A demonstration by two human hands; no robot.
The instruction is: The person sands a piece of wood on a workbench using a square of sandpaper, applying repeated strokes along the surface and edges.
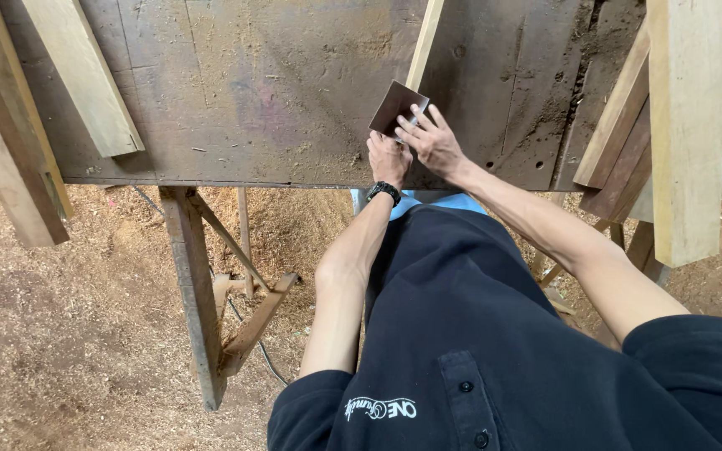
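Fingers: both hands' fingers (418,117) closed on my sandpaper (394,106), right hand (433,142) above, left hand (388,157) below.
Sandpaper: brown sheet at the strip (424,42) end, near the bench (236,92) front edge.
Technique: I judge flat, even pressure along the strip works best.
Surroundings: planks (685,125) right, sawdust floor (68,334).

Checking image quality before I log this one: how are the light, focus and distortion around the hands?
Head view: soft, even light, no glare; the left hand, right hand and the brown sheet they hold are sharp; only a faint shadow on the workbench; wide-angle lens splays the planks near the edges.
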